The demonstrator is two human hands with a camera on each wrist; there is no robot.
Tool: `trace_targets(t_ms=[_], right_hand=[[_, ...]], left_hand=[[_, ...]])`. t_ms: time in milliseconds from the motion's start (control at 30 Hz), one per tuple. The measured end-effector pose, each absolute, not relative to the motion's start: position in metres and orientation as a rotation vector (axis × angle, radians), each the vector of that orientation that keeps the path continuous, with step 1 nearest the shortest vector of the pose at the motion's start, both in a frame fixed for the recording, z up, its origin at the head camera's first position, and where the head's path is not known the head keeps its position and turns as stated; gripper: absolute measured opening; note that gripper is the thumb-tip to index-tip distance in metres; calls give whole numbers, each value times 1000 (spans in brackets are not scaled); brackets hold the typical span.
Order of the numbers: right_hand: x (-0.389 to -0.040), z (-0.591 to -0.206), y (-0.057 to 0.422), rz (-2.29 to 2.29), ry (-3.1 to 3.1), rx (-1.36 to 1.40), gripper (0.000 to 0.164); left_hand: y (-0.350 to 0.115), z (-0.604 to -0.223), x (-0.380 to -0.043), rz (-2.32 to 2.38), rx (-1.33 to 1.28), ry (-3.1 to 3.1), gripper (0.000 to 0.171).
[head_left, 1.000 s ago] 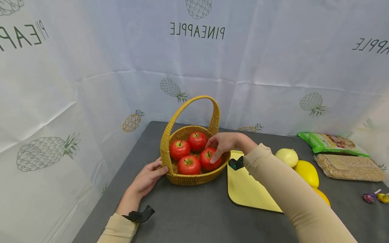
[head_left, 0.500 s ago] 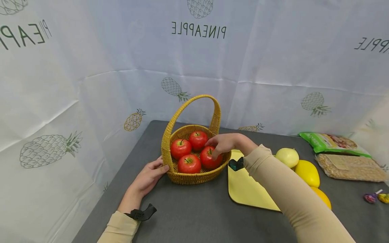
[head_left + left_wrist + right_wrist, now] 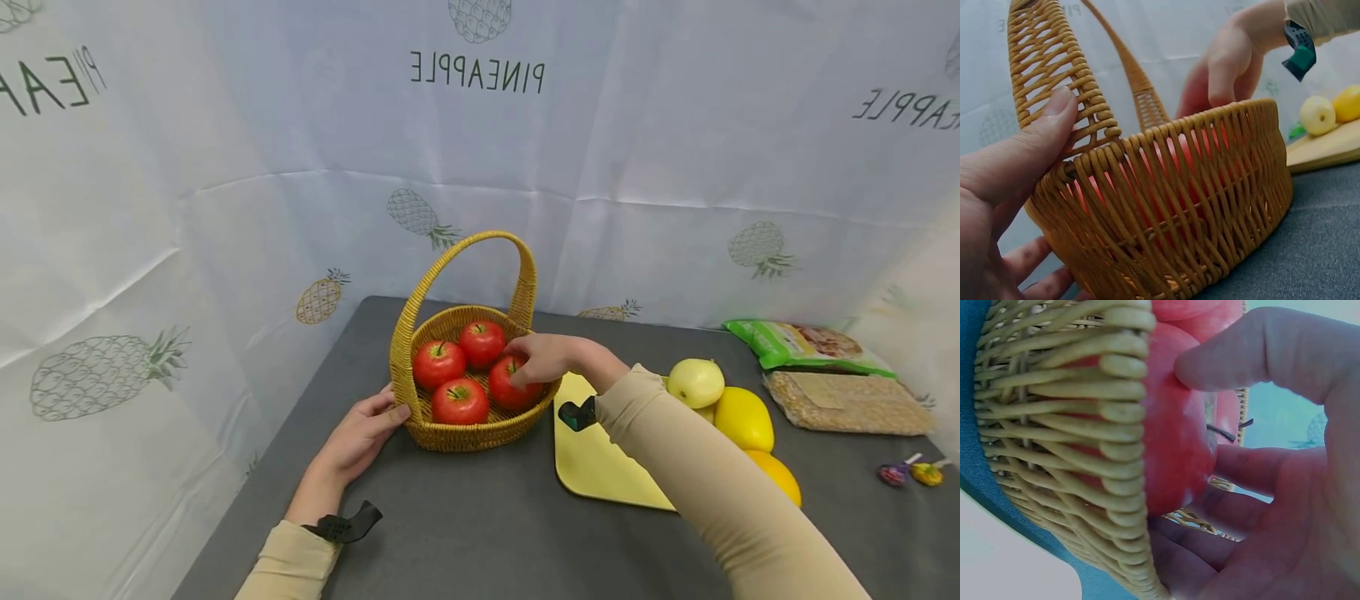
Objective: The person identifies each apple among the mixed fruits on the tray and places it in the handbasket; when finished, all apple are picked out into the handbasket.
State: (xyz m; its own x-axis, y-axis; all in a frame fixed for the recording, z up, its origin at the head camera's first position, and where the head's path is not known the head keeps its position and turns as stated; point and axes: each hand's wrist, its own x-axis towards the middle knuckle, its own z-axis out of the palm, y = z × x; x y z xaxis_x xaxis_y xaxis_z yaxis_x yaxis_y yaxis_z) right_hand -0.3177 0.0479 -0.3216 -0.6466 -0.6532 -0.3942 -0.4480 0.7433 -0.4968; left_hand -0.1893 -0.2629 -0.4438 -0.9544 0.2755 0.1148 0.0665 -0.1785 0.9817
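Observation:
A yellow woven basket (image 3: 465, 437) with a tall arched handle stands on the dark table and holds several red apples (image 3: 460, 402). My left hand (image 3: 362, 437) grips the basket's left end. In the left wrist view its thumb (image 3: 1059, 103) lies at the foot of the handle, with the fingers on the outer wall. My right hand (image 3: 546, 358) reaches over the rim at the right and holds the rightmost apple (image 3: 1175, 437), which sits inside the basket. The right thumb touches the apple near its stem; the other fingers go round the far side, partly hidden.
Right of the basket lies a yellow tray (image 3: 600, 475), partly under my right forearm. Beyond are a pale yellow fruit (image 3: 696, 383), yellow fruits (image 3: 744, 419), a green packet (image 3: 810, 346), a bag of grains (image 3: 847, 403) and lollipops (image 3: 894, 474). A white printed curtain (image 3: 637, 167) hangs behind.
My right thumb and fingers have shifted slightly on the rightmost apple. The head view has turned a little. The left hand keeps its place on the basket, and the apples have stayed inside.

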Motion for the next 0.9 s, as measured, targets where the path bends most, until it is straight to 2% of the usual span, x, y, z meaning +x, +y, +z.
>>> trace_targets(t_ms=[233, 500, 633, 767, 900], right_hand=[[-308, -326, 52, -474, 2476, -816, 66], [-285, -325, 77, -694, 2686, -943, 60], [-270, -328, 92, -811, 2827, -919, 52], [-258, -335, 109, -823, 2987, -877, 52], [-245, -347, 130, -761, 3097, -815, 66]], left_hand=[[-264, -447, -190, 2276, 378, 1915, 50], [-269, -450, -189, 2320, 377, 1914, 28], [-275, -453, -185, 2345, 380, 1901, 25], [-275, -451, -179, 2373, 274, 1953, 37], [-264, -443, -162, 2292, 130, 2194, 53]])
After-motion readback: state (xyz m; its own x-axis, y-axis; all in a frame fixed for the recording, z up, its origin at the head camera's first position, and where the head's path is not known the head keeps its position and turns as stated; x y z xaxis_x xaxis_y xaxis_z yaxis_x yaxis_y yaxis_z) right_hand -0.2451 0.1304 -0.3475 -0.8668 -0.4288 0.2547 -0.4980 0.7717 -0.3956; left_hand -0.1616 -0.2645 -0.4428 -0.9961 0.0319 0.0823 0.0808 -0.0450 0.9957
